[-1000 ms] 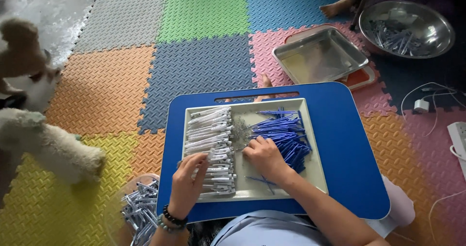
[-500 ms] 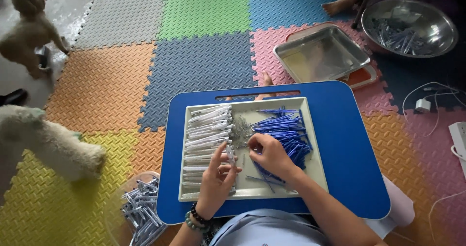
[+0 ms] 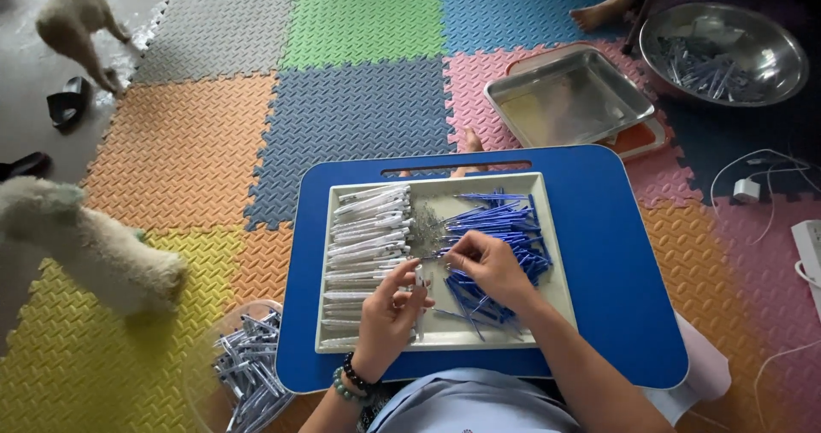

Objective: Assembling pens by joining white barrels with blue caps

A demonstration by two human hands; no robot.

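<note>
Position: I sit on the foam mat floor (image 3: 342,125) with a blue lap desk (image 3: 616,262) across my legs, so the work stays level and close to my hands.

Work tray: a pale shallow tray (image 3: 547,185) rests on the lap desk; its raised rim keeps small parts from rolling off.

Sorting: white pen barrels (image 3: 368,236) lie in a row along the tray's left side, blue refills (image 3: 505,228) are heaped on the right, and a small cluster of fine metal bits (image 3: 428,228), probably springs, sits between them. I judge that each kind is kept on the side of the hand that takes it.

Left hand (image 3: 389,309): closed around one upright white barrel (image 3: 419,281), pinched between thumb and fingers over the tray's lower middle, held steady with its open end up.

Right hand (image 3: 487,266): fingers drawn together in a narrow pinch just beside the barrel's top; what it holds is too small to tell, possibly a refill or spring. The palm rests over the blue refills.

Finished stock: a clear bowl (image 3: 244,373) of pens stands on the floor at my left knee, within reach of the left hand.

Other vessels: an empty steel tray (image 3: 573,100) and a steel bowl (image 3: 727,53) with parts lie well apart, beyond the lap desk.

Surroundings: two pale dogs, one (image 3: 94,245) near the left edge, another (image 3: 77,18) farther off.
</note>
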